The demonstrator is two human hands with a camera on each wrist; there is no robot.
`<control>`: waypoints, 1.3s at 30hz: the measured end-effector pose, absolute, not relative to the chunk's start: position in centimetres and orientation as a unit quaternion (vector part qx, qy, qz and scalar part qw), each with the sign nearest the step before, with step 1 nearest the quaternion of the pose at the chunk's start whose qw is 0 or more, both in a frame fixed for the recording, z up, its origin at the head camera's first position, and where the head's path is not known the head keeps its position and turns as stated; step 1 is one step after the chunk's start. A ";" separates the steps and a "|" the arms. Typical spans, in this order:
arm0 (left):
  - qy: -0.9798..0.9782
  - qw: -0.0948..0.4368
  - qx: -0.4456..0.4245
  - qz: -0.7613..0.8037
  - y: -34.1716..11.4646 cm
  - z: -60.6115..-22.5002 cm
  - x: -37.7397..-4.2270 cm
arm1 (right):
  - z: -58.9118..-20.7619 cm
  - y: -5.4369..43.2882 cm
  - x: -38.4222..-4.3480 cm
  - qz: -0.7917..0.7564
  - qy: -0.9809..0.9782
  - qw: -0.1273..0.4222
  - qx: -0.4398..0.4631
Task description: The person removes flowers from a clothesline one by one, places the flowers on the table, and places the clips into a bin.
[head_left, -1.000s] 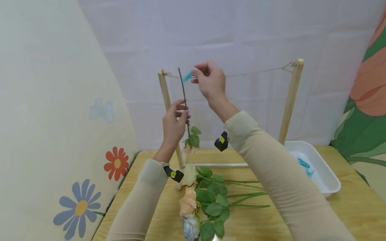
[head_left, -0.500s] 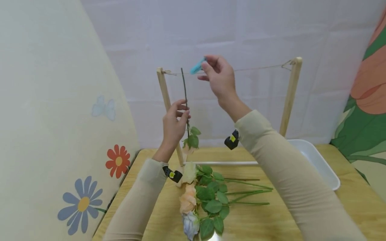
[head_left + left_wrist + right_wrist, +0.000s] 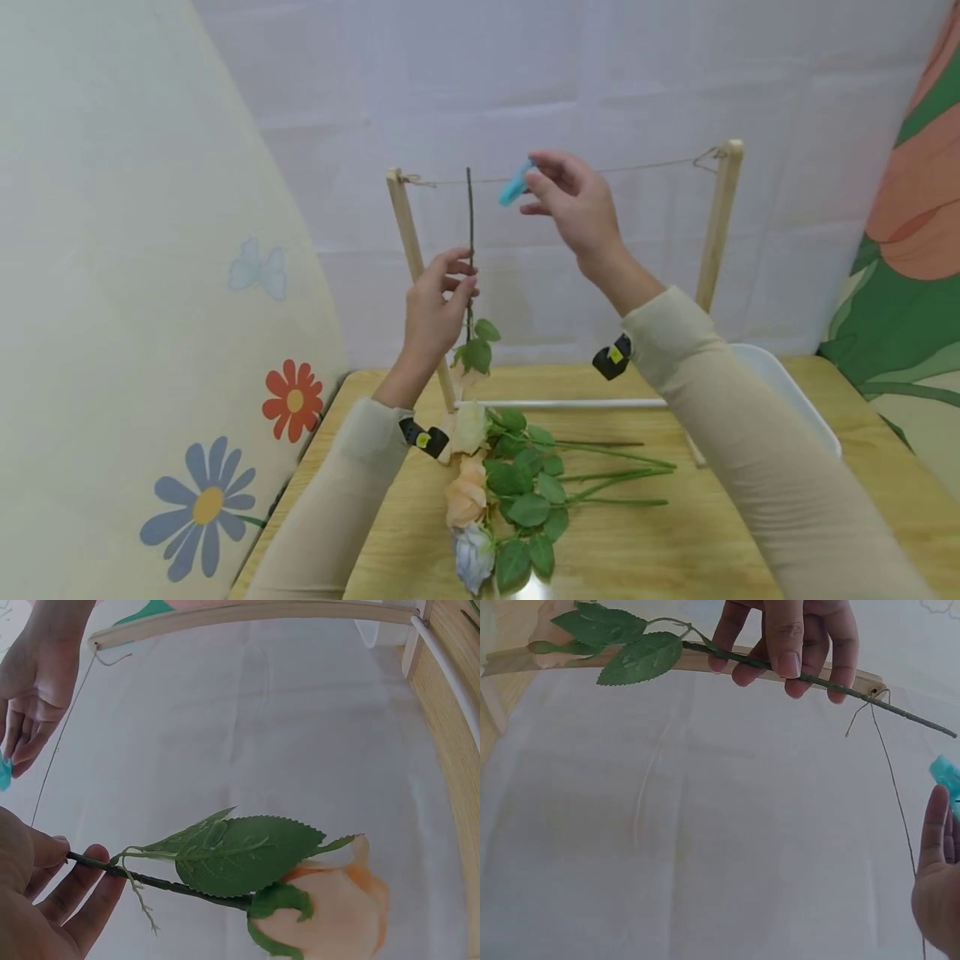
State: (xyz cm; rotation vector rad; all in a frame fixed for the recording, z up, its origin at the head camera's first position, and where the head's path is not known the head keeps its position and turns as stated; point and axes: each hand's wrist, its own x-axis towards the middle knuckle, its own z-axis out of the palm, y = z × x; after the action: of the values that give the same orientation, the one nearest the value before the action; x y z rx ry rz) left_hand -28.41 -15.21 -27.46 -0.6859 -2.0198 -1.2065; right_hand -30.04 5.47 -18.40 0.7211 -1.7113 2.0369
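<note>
My left hand (image 3: 463, 282) pinches the dark stem (image 3: 470, 225) of a peach rose (image 3: 330, 915) held upside down, its green leaves (image 3: 476, 350) hanging below my fingers. The stem's cut end reaches the string (image 3: 622, 170) stretched between two wooden posts (image 3: 408, 242). To the right of the stem, at string height, my right hand (image 3: 534, 182) pinches a blue clothespin (image 3: 516, 185), a short gap from the stem. The right wrist view shows the clothespin (image 3: 949, 776) beside the string (image 3: 896, 802), below the stem's tip (image 3: 922, 724).
Several loose roses (image 3: 487, 492) with green leaves and long stems lie on the wooden table (image 3: 637, 550) under the frame. A white tray (image 3: 783, 387) sits at the back right, partly behind my right arm. Painted flower panels stand left and right, with a white backdrop behind.
My right hand has carried the clothespin to the right, away from the stem's top. The stem has shifted slightly right and stands more upright. My left hand keeps its hold.
</note>
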 end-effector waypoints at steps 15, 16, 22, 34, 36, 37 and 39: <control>-0.797 0.317 -0.297 -0.419 -14.6 -27.7 -27.8 | -19.8 9.0 -29.5 0.709 -0.634 0.177 0.253; -0.800 0.315 -0.299 -0.414 -14.6 -27.7 -27.7 | -20.0 9.2 -29.5 0.708 -0.635 0.176 0.254; -0.821 0.301 -0.314 -0.370 -14.7 -28.2 -27.0 | -20.7 10.5 -29.2 0.705 -0.639 0.169 0.257; -0.844 0.304 -0.361 -0.256 -14.6 -29.6 -25.4 | -22.3 13.1 -28.7 0.704 -0.640 0.167 0.258; -0.844 0.307 -0.368 -0.240 -14.6 -29.9 -25.2 | -22.6 13.7 -28.5 0.697 -0.648 0.170 0.257; -0.844 0.308 -0.371 -0.236 -14.5 -30.1 -25.1 | -22.8 14.0 -28.4 0.695 -0.650 0.170 0.257; -0.844 0.309 -0.376 -0.226 -14.5 -30.4 -24.9 | -23.2 14.5 -28.2 0.690 -0.654 0.172 0.256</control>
State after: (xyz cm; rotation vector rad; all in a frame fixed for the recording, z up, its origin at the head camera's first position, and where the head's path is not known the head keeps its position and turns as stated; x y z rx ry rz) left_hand -24.91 -14.48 -30.40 -0.9931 -2.2308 -0.5972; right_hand -28.25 14.53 -23.22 0.7273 -1.8573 1.9593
